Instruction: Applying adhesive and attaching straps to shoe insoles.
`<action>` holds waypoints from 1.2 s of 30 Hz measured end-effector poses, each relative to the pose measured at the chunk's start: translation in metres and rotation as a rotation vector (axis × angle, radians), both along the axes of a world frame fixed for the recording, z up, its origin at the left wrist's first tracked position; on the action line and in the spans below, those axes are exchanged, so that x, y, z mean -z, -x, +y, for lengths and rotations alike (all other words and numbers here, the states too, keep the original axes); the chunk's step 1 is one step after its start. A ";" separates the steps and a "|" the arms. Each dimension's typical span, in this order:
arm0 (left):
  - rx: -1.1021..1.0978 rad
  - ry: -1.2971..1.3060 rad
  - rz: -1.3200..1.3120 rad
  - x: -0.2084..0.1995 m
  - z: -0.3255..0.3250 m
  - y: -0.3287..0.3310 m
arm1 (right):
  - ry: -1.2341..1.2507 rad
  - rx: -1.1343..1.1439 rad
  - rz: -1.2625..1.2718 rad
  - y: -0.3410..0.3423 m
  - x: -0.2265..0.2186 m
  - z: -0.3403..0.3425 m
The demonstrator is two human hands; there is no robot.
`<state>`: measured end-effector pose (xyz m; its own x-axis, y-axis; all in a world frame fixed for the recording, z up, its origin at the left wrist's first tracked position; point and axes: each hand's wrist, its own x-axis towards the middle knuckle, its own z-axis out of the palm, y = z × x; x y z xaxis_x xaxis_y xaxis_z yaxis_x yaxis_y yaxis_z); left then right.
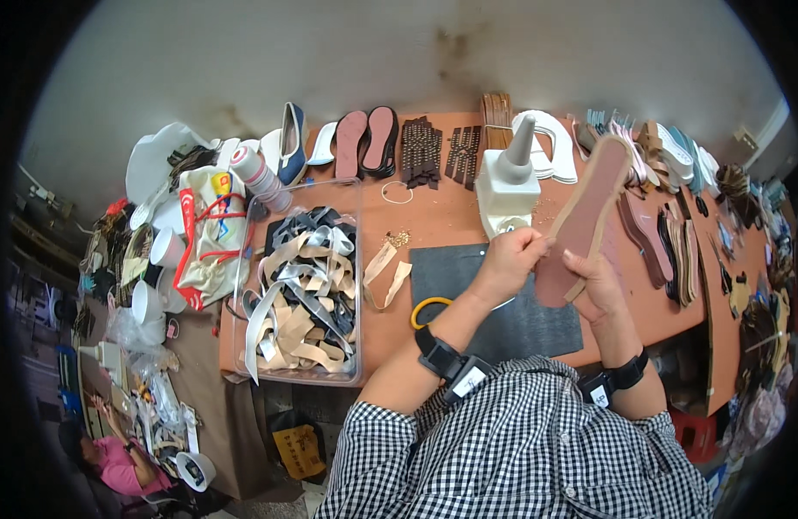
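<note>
A mauve shoe insole point(593, 195) with a tan strip along its edge is held up, tilted, over the dark mat point(440, 270). My right hand point(596, 284) grips its lower part, thumb across the face. At the insole's left edge, my left hand point(513, 259) is closed in a pinch on the border; the fingertips partly hide what they hold. Just behind my left hand stands a white container point(507, 195) with a grey cone top. A yellow ring-shaped thing point(429, 303) lies by my left forearm, partly covered by it.
A clear plastic box point(359, 259) of loose straps stands left, beside a tan strap point(377, 268). Soles point(351, 138), brown studded pieces point(421, 149) and a blue shoe point(291, 143) line the back. More soles point(645, 238) lie right. Another person point(127, 463) sits at lower left.
</note>
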<state>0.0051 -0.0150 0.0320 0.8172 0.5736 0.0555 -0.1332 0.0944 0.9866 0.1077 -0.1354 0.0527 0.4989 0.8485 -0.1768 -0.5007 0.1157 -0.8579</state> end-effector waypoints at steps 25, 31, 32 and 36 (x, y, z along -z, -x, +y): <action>-0.867 -0.392 0.258 0.060 0.070 0.123 | -0.086 0.685 0.274 -0.177 0.050 -0.191; -0.901 -0.301 0.045 -0.013 0.075 0.140 | -0.068 0.660 0.368 -0.181 0.057 -0.179; -0.933 -0.207 -0.052 -0.022 0.070 0.141 | -0.072 0.639 0.366 -0.183 0.059 -0.175; -0.916 -0.061 -0.229 -0.031 0.064 0.162 | -0.085 0.567 0.380 -0.181 0.063 -0.153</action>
<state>-0.1568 0.0488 0.0626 0.0154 0.9776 0.2101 -0.3205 -0.1942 0.9271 0.2891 -0.2882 -0.0107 0.7865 0.4932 -0.3718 -0.6072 0.5078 -0.6111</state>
